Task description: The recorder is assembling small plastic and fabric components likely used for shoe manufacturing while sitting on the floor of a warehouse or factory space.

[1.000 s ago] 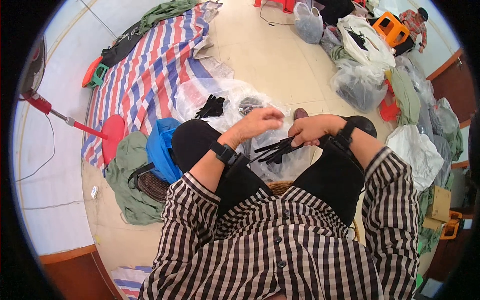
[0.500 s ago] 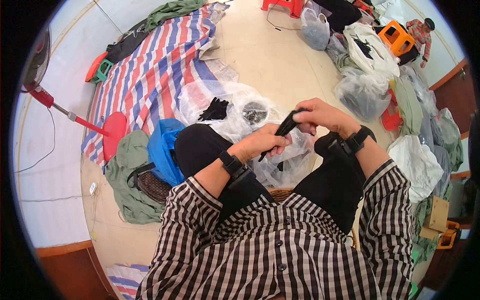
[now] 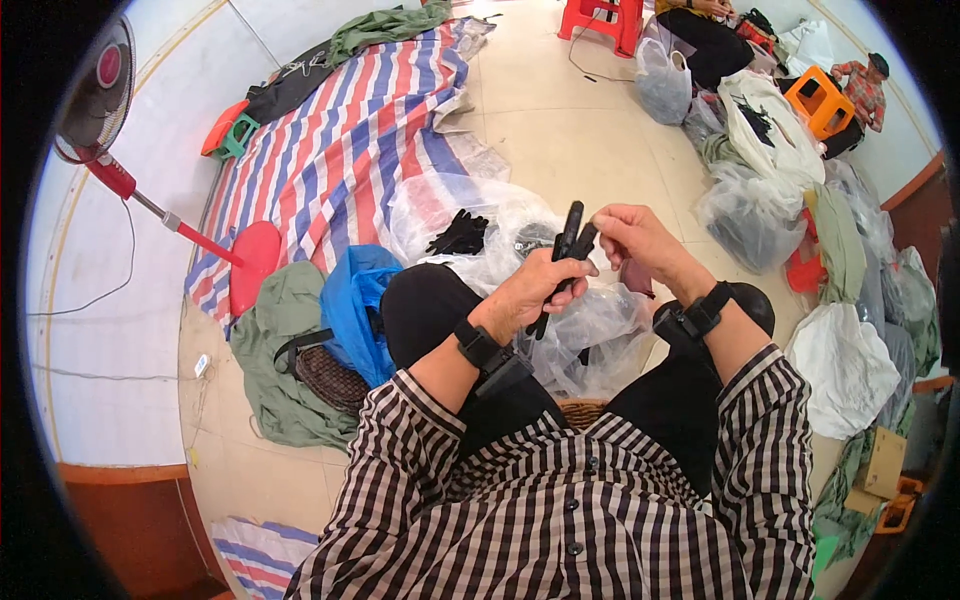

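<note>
Above the clear bag (image 3: 610,322), between the person's two hands, is the black glove (image 3: 571,232), as I judge it; its narrow parts stand up from the left hand (image 3: 545,287). This hand is closed around the lower part, with the thumb lying across. The right hand (image 3: 645,243) has its thumb and fingertips together at the upper tip; whether they pinch it or only touch it, I cannot tell.

I judge the glove to be light, soft and easily bent, so it should not break, but it may fold or twist. The cloth is probably not slippery. A good hold would be low, around the gathered part, while the other hand takes one tip lightly.

Compared with half a second ago, the glove is more upright; then it lay slanting, in one dark band, from one hand to the other. Now two narrow parts show separately.
</note>
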The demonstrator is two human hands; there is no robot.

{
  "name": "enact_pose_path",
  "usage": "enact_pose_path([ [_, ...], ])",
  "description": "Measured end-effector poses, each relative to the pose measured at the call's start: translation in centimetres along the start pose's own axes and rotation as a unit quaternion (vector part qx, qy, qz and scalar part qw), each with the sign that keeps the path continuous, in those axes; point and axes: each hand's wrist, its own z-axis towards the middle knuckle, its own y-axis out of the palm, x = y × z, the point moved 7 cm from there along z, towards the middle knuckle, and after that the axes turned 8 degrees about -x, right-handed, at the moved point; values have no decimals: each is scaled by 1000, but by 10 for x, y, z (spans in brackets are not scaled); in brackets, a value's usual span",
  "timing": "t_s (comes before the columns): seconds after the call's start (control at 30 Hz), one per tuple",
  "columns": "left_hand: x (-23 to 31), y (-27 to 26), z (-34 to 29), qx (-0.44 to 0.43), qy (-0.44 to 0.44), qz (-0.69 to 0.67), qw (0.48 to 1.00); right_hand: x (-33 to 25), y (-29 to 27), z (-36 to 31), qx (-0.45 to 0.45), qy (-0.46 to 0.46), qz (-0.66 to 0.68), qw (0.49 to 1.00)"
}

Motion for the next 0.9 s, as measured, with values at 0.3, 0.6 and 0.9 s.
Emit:
enact_pose_path([
  [0.3,56,-53,-38,141,203,-117,962,47,-56,81,71,66,-161,982],
  [0.6,64,-43,-68,227,164,-190,941,194,-45,181,43,86,-498,862],
  [0.9,64,-58,-67,246,144,-299,911,308,-49,196,80,127,-493,857],
])
